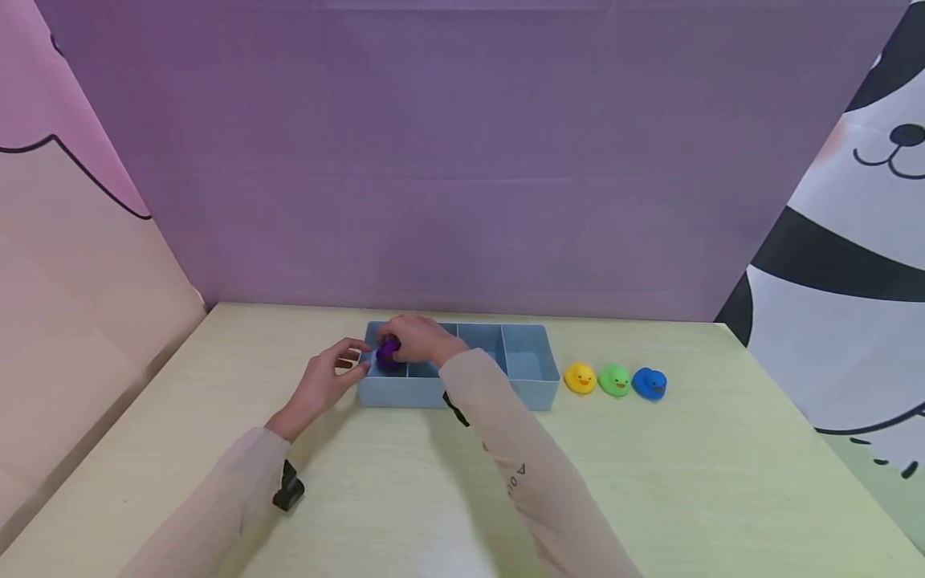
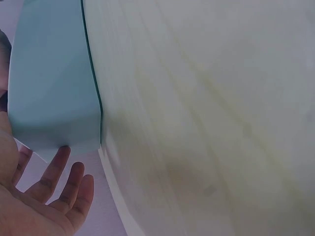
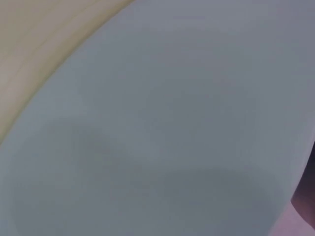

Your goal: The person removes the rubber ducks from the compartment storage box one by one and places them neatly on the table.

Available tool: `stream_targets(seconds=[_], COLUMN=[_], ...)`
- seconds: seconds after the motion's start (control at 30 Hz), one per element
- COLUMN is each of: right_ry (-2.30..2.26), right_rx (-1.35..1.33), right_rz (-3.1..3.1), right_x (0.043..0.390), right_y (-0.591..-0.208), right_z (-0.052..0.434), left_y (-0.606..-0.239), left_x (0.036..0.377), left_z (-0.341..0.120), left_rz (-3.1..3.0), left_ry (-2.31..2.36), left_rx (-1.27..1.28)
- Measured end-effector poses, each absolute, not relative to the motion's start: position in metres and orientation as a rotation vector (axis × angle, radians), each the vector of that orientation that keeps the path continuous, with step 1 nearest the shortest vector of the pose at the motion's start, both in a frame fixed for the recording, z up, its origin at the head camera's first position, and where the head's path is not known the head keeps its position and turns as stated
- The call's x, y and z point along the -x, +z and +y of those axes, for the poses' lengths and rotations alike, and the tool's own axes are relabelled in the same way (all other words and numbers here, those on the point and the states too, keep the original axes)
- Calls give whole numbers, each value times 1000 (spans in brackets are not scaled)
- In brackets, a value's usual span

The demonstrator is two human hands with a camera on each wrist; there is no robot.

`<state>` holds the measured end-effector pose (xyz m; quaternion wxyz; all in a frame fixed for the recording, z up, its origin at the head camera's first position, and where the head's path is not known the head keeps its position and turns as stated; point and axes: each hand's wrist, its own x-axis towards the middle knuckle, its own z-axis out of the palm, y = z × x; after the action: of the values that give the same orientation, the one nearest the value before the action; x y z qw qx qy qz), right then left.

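Note:
A light blue box [image 1: 405, 393] with several compartments stands near the back of the table. My right hand [image 1: 417, 337] reaches into its leftmost compartment and pinches a purple toy duck [image 1: 389, 353], partly covered by the fingers. At the left end of the box, my left hand [image 1: 325, 384] has its fingers spread and loosely bent, with fingertips right at the end wall. In the left wrist view, that hand [image 2: 47, 201] shows below the box's corner [image 2: 54, 73]. Mostly the box's side wall [image 3: 172, 108] fills the right wrist view, with a sliver of the right hand [image 3: 306, 199] at the edge.
Right of the box, a yellow duck [image 1: 580, 377], a green duck [image 1: 615, 380] and a blue duck [image 1: 649, 384] sit in a row on the pale wooden table [image 1: 694, 482]. A purple backdrop [image 1: 462, 160] rises behind the table. A panda-printed cloth [image 1: 831, 321] hangs at right.

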<state>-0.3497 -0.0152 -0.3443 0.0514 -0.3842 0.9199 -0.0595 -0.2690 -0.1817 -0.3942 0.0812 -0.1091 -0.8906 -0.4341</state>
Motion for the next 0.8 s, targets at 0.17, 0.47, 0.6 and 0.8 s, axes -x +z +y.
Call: stream_targets(seconds=[0.17, 0.47, 0.6, 0.8], right_ry=[-213, -292, -313, -318], right_rx=[1174, 1205, 1209, 1228], right_rz=[2794, 2777, 2785, 2785], right_x=[350, 347, 344, 342], right_y=[-343, -332, -326, -320], right_z=[-14, -10, -11, -10], left_y=[-395, -395, -395, -394], left_x=[270, 270, 270, 271], left_z=[-182, -181, -181, -182], left_rz=[-2660, -2664, -2662, -2663], left_ry=[-1305, -1302, -1305, -1315], left_rx=[331, 318, 306, 313])
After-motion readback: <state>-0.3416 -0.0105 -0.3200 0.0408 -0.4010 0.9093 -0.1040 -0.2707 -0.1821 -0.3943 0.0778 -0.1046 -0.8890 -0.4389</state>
